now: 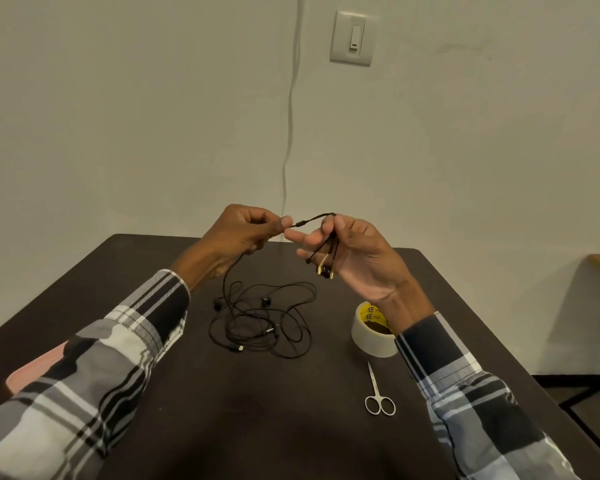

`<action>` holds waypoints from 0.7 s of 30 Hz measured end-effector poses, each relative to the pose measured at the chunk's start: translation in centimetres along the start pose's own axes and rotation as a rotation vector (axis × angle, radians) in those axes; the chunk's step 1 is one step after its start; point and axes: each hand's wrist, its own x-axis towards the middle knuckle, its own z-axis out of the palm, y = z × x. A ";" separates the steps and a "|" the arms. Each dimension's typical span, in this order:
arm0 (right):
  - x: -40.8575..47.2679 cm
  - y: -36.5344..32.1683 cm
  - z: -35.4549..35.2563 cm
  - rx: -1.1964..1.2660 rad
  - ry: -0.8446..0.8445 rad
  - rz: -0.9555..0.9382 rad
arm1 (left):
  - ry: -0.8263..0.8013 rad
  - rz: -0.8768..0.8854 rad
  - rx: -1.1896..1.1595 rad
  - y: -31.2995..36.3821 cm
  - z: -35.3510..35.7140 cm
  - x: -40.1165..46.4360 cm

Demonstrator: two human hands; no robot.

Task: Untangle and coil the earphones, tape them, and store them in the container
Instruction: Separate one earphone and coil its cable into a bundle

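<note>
Pinching earphone cord (312, 220), both hands raised

Your dark table (194, 410) carries a tangled heap of black earphones (262, 323) at center, a tape roll (371, 336) at three o'clock, small scissors (378, 396) at four (blades pointing away from you), and a pink container (39, 367) at nine.
</note>
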 end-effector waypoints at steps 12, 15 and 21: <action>2.0 0.8 -1.4 0.122 0.434 -0.214 | 0.040 -0.111 0.198 -2.9 2.8 -0.6; 2.0 1.2 -1.8 0.098 0.473 -0.186 | 0.009 -0.081 0.336 -2.8 3.3 -0.7; 1.2 1.0 -2.2 0.133 0.438 -0.031 | 0.141 -0.074 0.483 -3.3 2.8 -0.4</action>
